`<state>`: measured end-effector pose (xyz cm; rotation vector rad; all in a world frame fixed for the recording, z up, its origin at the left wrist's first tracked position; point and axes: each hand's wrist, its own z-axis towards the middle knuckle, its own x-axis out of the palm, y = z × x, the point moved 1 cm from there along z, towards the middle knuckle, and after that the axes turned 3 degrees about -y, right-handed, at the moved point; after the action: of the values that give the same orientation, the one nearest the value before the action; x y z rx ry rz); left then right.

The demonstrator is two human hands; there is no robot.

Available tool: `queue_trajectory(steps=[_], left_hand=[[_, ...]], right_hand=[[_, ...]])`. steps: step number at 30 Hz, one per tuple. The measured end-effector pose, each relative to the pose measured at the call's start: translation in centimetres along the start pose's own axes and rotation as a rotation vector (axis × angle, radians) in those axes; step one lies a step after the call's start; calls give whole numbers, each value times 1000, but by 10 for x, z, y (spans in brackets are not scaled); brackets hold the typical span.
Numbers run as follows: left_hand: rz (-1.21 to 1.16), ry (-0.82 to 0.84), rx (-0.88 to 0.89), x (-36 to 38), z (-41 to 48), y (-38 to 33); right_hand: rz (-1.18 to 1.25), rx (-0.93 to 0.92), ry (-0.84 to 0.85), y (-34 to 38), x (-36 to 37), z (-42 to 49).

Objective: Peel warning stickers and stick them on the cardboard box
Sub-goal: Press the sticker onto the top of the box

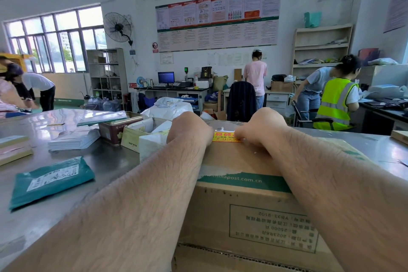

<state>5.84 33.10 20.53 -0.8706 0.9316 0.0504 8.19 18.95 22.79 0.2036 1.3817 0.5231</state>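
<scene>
Well, leaning over a brown corrugated cardboard box point(240, 161) with a green printed band, set on a grey steel table point(55, 216). Both bare forearms laid along the box top, reaching to its far edge. There, flat on the top face, a yellow-and-red rectangular warning sticker point(223, 137), between the two hands and touching both. Left hand point(189, 128) bent at the wrist over the sticker's left end, only its back on show; fingers out of sight beyond it, so cannot tell whether spread or closed. Right hand point(261, 128) with fingers curled together, one fingertip point(238, 135) down on the sticker's right end. Just above the sticker, a small white scrap, too small to make out.

On the table to the left: a flat teal plastic mailer bag point(50, 181) with a white label, well apart from the box; a stack of thin pale booklets point(74, 140) farther back; a dark red metal tin point(117, 129) beyond that; an open cream carton point(132, 137) just beside the box. Behind, on the right, a seated person in a fluorescent yellow vest point(335, 104) at a desk; high on the wall near the window, a black round fan point(118, 26).
</scene>
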Motion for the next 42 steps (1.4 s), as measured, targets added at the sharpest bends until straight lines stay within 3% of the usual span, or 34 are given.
queue_trajectory(steps=[6, 12, 19, 26, 30, 38, 42], left_hand=[[-417, -105, -82, -23, 0, -7], [-540, -86, 17, -48, -20, -27], [-655, -6, 93, -68, -100, -47], [-791, 200, 104, -52, -204, -49], [-889, 312, 206, -34, -253, -59], [-842, 356, 506, 25, -329, -77], [-746, 396, 499, 70, -350, -83]], right_hand=[[395, 14, 8, -3, -12, 5], [495, 17, 1, -17, -33, -14], [361, -49, -67, -47, -61, -76], [531, 44, -214, -118, -85, -153], [572, 79, -259, -165, -94, -185], [603, 321, -294, -271, -86, -227], [604, 398, -281, -314, -63, -231]])
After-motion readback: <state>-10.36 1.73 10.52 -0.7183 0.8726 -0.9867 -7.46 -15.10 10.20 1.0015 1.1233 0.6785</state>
